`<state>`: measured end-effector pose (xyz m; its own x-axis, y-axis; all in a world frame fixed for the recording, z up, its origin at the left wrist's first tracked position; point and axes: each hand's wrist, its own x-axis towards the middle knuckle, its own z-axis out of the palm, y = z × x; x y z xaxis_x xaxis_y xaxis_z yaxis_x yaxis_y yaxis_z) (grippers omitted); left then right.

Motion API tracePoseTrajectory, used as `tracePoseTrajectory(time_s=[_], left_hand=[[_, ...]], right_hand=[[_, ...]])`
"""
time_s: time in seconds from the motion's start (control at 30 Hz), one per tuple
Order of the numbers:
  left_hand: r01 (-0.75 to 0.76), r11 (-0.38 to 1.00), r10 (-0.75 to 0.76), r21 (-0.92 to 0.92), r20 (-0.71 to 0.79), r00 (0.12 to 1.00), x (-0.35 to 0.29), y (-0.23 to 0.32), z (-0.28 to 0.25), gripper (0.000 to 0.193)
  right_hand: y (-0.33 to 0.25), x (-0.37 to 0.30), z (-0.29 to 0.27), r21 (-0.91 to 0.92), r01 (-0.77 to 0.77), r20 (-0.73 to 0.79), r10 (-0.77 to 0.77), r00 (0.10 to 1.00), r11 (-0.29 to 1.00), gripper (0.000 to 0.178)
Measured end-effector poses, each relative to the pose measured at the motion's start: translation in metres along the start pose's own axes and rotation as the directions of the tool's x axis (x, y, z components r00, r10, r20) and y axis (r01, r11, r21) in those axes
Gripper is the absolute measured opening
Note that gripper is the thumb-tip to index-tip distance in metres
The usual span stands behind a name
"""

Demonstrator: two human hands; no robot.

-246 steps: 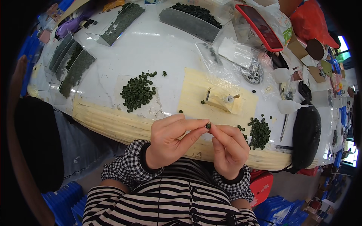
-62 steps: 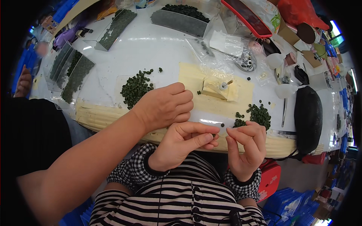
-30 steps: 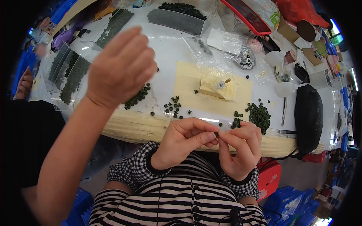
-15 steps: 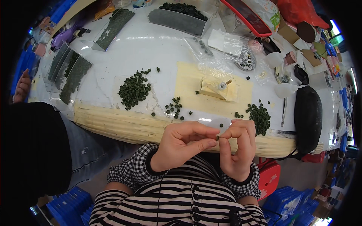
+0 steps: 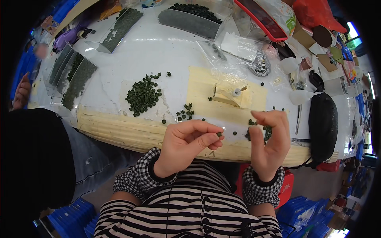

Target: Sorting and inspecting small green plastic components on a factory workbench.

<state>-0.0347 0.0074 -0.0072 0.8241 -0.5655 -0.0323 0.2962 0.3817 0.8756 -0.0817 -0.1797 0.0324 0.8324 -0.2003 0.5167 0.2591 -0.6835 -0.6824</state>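
Note:
My left hand [image 5: 184,144] pinches a small dark green round piece [image 5: 219,134] between thumb and forefinger, above the table's padded front edge. To its right, my right hand [image 5: 272,142] is raised with thumb and forefinger spread, nothing visible between them. Behind that hand lies a pile of similar green pieces [image 5: 268,131], partly hidden. A larger pile [image 5: 143,95] sits left of centre, and a small scatter [image 5: 184,112] lies just beyond my left hand. On a pale yellow sheet [image 5: 198,85] stands a wrapped yellowish block [image 5: 226,95] with a white nub and a short brown stick on top.
Clear trays of green pieces stand at the back [image 5: 190,24], back left [image 5: 121,29] and left [image 5: 77,79]. Plastic bags [image 5: 246,45], a red-framed device [image 5: 264,20] and a black pouch [image 5: 323,127] crowd the right side. Another person's hand [image 5: 22,93] shows at far left.
My hands have come apart. The right moved rightward and its fingers opened; the left shifted slightly left and up, keeping the green piece.

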Motion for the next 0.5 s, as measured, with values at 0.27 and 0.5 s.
tracePoseTrajectory(time_s=[0.27, 0.5], left_hand=[[0.069, 0.953, -0.077, -0.295, -0.016, 0.997, 0.01, 0.001, -0.01, 0.019], [0.061, 0.96, -0.069, -0.275, -0.02, 0.997, 0.01, 0.001, -0.009, 0.019]], right_hand=[[0.034, 0.044, 0.01, -0.178, 0.078, 0.023, -0.076, 0.997, 0.981, 0.017], [0.033, 0.045, 0.01, -0.139, 0.119, -0.061, -0.128, 0.99, 0.983, 0.009]])
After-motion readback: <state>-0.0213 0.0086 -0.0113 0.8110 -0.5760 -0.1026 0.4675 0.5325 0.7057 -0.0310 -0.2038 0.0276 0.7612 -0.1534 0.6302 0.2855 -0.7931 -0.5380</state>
